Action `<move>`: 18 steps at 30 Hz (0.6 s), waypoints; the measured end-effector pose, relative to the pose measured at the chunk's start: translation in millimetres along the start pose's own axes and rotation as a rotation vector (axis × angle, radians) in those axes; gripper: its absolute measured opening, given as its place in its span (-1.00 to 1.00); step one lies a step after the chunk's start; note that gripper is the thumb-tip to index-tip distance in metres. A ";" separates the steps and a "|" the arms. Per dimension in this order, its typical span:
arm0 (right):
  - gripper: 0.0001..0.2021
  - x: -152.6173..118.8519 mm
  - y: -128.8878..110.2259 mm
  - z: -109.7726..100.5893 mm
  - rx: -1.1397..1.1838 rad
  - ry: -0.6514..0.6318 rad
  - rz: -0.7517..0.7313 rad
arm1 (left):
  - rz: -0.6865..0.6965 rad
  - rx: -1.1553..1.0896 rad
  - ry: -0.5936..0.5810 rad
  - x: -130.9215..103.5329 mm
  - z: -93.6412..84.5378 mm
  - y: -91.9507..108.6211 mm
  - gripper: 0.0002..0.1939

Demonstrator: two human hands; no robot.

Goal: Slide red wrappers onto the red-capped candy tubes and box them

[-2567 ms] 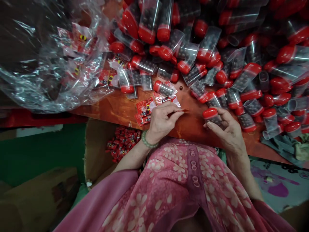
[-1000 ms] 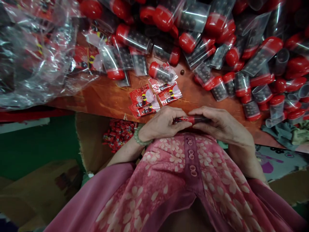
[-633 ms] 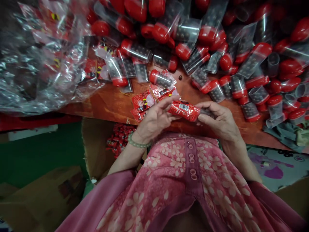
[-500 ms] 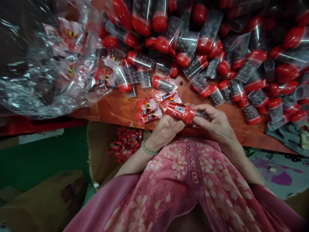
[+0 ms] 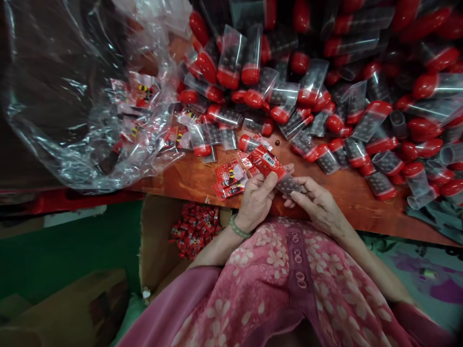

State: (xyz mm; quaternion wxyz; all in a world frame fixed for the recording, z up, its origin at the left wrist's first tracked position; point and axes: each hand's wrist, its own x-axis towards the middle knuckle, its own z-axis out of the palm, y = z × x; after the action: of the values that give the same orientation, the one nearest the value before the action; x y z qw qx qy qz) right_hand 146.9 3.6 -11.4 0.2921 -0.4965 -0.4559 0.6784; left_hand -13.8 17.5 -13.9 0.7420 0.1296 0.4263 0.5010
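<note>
Head view, tube (image 5: 288,185) slanting lengthwise, wrapper (image 5: 265,160) pointing upper left, left hand (image 5: 254,203) and right hand (image 5: 316,202) pinching it

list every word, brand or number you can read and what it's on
No word or number is readable.
Red wrapper: barcode and white print, too small.
Loose packets on the table: print too small.
Bagged packets in clear plastic: blurred.
Red pieces in the box: any print too small.

red wrapper (image 5: 266,160), dark-beaded tube (image 5: 288,184), pink floral garment (image 5: 267,260), green bracelet (image 5: 239,227)
</note>
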 end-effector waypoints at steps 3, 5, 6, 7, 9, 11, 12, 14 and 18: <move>-0.70 2.7 4.0 5.1 -0.068 0.064 -0.068 | 0.035 0.031 0.028 3.2 0.7 -5.1 -0.50; -0.73 5.3 5.7 9.9 -0.152 0.145 -0.155 | 0.049 0.056 0.043 4.9 1.0 -6.2 -0.46; -0.74 6.6 5.9 12.0 -0.193 0.182 -0.196 | 0.046 0.063 0.036 5.6 0.9 -5.5 -0.44; -0.74 7.9 5.6 13.6 -0.216 0.199 -0.224 | 0.044 0.061 0.023 6.1 0.4 -3.8 -0.44; -0.76 10.5 3.7 15.4 -0.194 0.157 -0.233 | 0.064 0.035 -0.006 7.0 -1.5 1.6 -0.44; -0.77 12.8 1.2 15.8 -0.139 0.088 -0.220 | 0.103 0.003 -0.025 7.6 -4.1 7.4 -0.42; -0.78 13.8 0.5 15.8 -0.140 0.067 -0.220 | 0.117 -0.009 -0.029 8.1 -5.5 9.4 -0.42; -0.79 15.3 0.9 15.6 -0.232 0.083 -0.274 | 0.111 -0.024 -0.039 9.4 -7.3 10.9 -0.46; -0.81 15.6 6.5 15.6 -0.549 0.227 -0.486 | 0.076 -0.021 -0.040 13.7 -5.9 5.8 -0.52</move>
State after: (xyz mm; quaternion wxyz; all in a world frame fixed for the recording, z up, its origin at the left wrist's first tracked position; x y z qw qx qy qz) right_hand 127.3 9.0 -22.2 0.3491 -0.5058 -0.6899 0.3827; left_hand -20.1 30.5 -20.8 0.7323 0.1480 0.4008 0.5303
